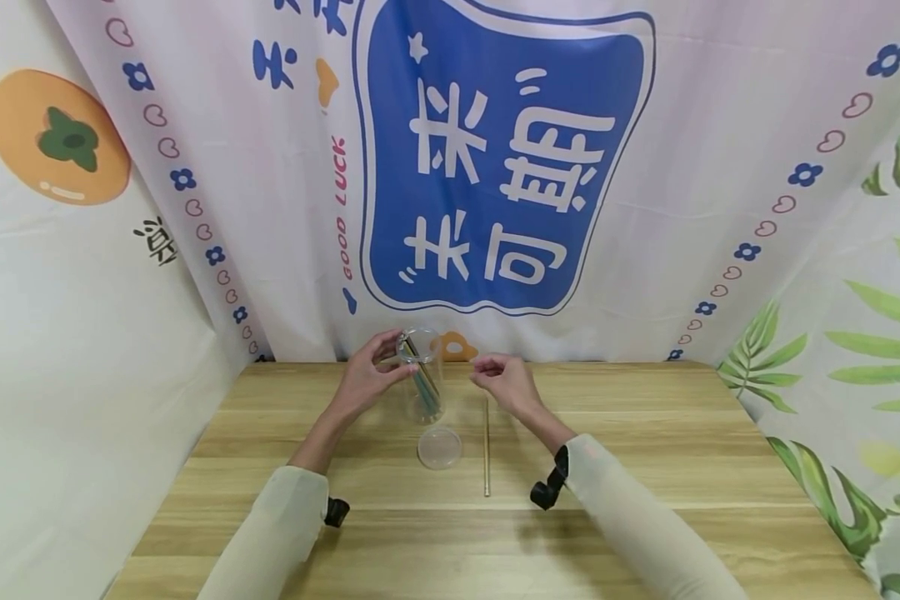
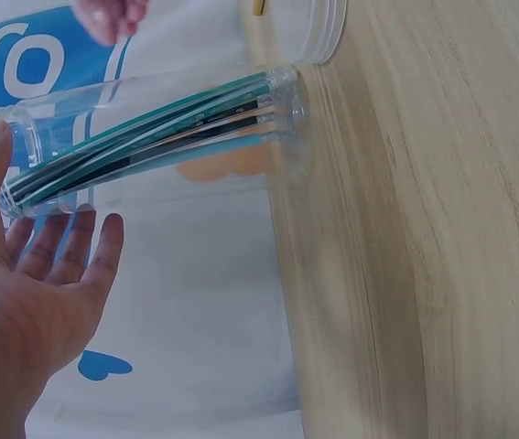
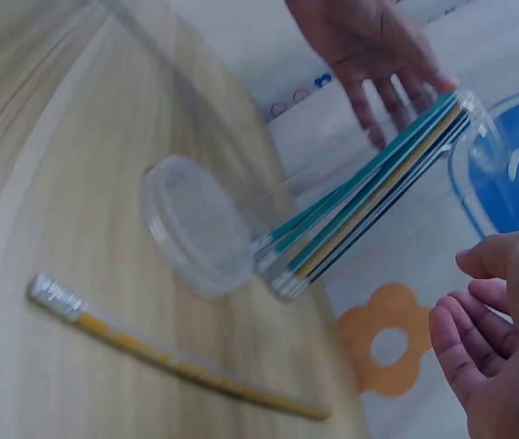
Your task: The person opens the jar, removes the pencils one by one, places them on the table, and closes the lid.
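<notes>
My left hand (image 1: 371,371) holds a tall clear plastic jar (image 1: 439,387) near its top, thumb on one side and fingers on the other. The jar stands upright on the table with its mouth uncovered. Several pencils (image 3: 369,201), green, black, yellow and light blue, lean inside it, eraser ends down in the left wrist view. To the jar's right my right hand (image 1: 506,382) hovers with loosely bent fingers, and nothing shows between them. Below that hand a single yellow pencil (image 1: 487,450) lies on the table, its metal-banded eraser end toward me.
A round clear lid (image 1: 439,448) lies flat in front of the jar, left of the loose pencil. The wooden table (image 1: 607,483) ends at a printed cloth backdrop (image 1: 645,275) right behind the jar. Printed cloth also hangs at both sides.
</notes>
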Demonstrator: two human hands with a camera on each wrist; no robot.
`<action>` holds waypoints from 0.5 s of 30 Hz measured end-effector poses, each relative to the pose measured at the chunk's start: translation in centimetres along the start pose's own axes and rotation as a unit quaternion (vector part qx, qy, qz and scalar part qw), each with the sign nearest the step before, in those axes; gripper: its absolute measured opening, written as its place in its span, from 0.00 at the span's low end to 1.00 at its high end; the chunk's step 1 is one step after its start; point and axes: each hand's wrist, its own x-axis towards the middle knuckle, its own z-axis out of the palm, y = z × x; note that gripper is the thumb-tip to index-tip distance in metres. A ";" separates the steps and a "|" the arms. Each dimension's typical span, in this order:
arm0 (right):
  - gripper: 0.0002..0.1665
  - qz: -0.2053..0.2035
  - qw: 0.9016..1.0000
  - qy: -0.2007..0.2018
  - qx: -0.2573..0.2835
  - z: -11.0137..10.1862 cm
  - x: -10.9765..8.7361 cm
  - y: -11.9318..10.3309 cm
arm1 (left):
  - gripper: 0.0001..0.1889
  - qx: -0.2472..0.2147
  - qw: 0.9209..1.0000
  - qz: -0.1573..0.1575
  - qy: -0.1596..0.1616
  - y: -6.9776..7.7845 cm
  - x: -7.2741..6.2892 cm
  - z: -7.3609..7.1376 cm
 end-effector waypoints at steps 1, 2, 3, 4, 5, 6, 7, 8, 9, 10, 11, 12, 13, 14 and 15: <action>0.07 -0.009 1.000 -0.003 -0.002 0.0 0.1 -0.4 | 0.39 0.001 1.000 0.000 0.001 0.0 0.0 0.0; 0.08 -0.020 1.000 -0.006 -0.001 -0.1 0.2 -0.8 | 0.39 0.001 1.000 0.000 0.002 0.0 0.0 0.0; 0.08 -0.026 1.000 -0.010 0.000 -0.1 0.3 -1.2 | 0.39 0.001 1.000 0.000 0.003 0.0 0.1 0.0; 0.08 -0.032 0.999 -0.013 0.000 -0.1 0.4 -1.6 | 0.38 0.003 1.000 0.000 0.004 0.0 0.1 0.0; 0.09 -0.036 0.999 -0.017 0.002 -0.1 0.5 -1.9 | 0.38 0.004 1.000 0.001 0.005 0.0 0.1 0.1; 0.09 -0.042 0.999 -0.020 0.005 -0.1 0.6 -2.3 | 0.38 0.006 1.000 0.002 0.006 0.0 0.1 0.1; 0.09 -0.045 0.999 -0.023 0.009 -0.1 0.7 -2.6 | 0.38 0.008 1.000 0.003 0.008 0.0 0.1 0.1; 0.09 -0.049 0.998 -0.026 0.015 -0.2 0.8 -3.0 | 0.38 0.010 1.000 0.004 0.009 0.0 0.1 0.1; 0.09 -0.052 0.998 -0.027 0.019 -0.2 0.9 -3.4 | 0.38 0.011 1.000 0.005 0.010 0.0 0.1 0.1; 0.10 -0.057 0.998 -0.029 0.023 -0.2 1.0 -3.8 | 0.38 0.013 1.000 0.006 0.012 0.0 0.1 0.1; 0.10 -0.063 0.997 -0.030 0.025 -0.2 1.1 -4.1 | 0.38 0.014 1.000 0.006 0.013 0.1 0.1 0.1; 0.10 -0.070 0.997 -0.031 0.025 -0.2 1.2 -4.5 | 0.38 0.015 1.000 0.006 0.014 0.1 0.1 0.1; 0.11 -0.076 0.996 -0.032 0.024 -0.2 1.3 -4.8 | 0.38 0.013 1.000 0.006 0.014 0.1 0.1 0.2; 0.12 -0.084 0.996 -0.034 0.022 -0.2 1.4 -5.2 | 0.38 0.013 1.000 0.006 0.015 0.1 0.1 0.2; 0.13 -0.091 0.995 -0.036 0.018 -0.2 1.5 -5.5 | 0.37 0.013 1.000 0.006 0.015 0.0 0.1 0.2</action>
